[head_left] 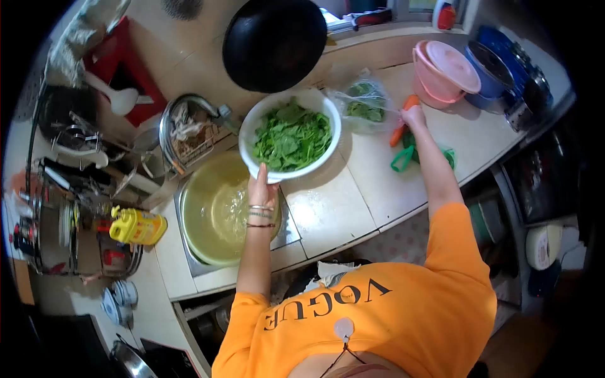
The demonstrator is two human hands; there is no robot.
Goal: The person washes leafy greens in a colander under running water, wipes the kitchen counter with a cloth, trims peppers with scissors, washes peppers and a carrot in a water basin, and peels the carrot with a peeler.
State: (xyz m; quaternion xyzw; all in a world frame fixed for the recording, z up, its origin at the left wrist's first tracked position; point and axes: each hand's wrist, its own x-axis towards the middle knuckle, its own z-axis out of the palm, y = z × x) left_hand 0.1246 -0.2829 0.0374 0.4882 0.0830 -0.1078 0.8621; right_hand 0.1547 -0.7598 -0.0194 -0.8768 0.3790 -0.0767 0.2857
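Note:
My left hand (pixel 261 178) grips the near rim of a white plastic basin (pixel 336 129), thumb over the edge. Loose leafy greens (pixel 293 137) fill it, and it is partly over the sink's right side. Farther right, my right hand (pixel 413 115) is closed at the gathered end of a clear plastic bag (pixel 365 101) with more greens inside. Carrots (pixel 396 136) lie against and under this hand; whether its fingers also touch them is hidden. A green plastic bag (pixel 403 159) lies partly beneath my right forearm.
A yellow-green tub (pixel 214 214) with water sits in the sink, below a faucet (pixel 224 112). A black wok (pixel 275 44) hangs behind the basin. Pink buckets (pixel 438 79) and a blue bucket (pixel 488 69) stand back right. A yellow jug (pixel 138 227) is at left.

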